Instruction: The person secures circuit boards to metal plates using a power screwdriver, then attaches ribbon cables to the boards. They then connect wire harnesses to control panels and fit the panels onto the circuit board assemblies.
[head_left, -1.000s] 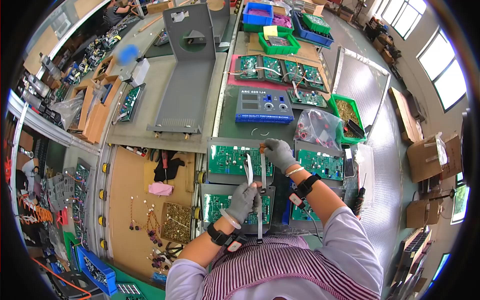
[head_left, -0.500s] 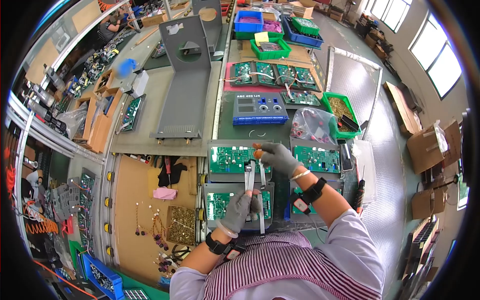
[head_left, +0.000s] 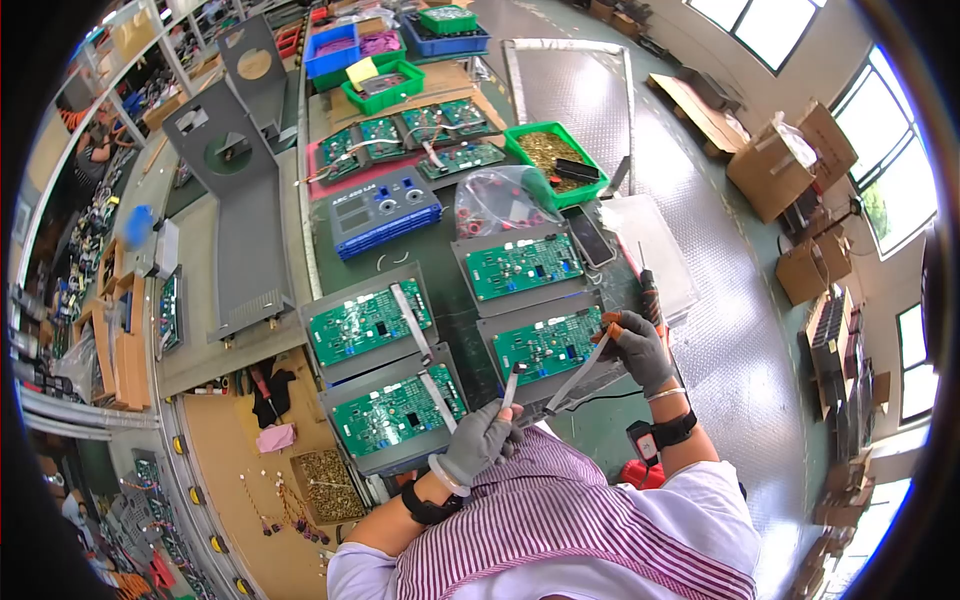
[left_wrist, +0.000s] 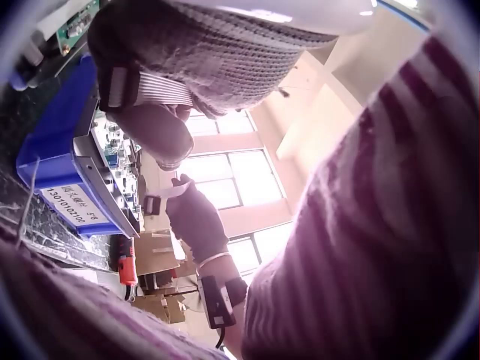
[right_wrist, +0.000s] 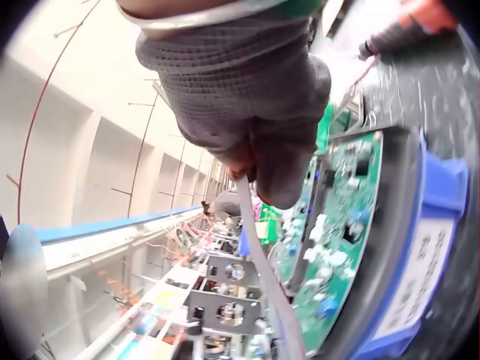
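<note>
While a flat ribbon cable (head_left: 577, 372) stretches across the near edge of a green circuit board (head_left: 545, 345), the left hand (head_left: 478, 440) grips its lower end; the right hand (head_left: 640, 350), at two o'clock, pinches the upper end.

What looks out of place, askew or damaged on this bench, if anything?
Nothing stands out. The green boards lie flat side by side, and the ribbon cable held by the left hand and the right hand looks untorn.

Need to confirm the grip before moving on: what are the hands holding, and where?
A flat ribbon cable: the right hand pinches its upper end, the left hand grips its lower end.
</note>
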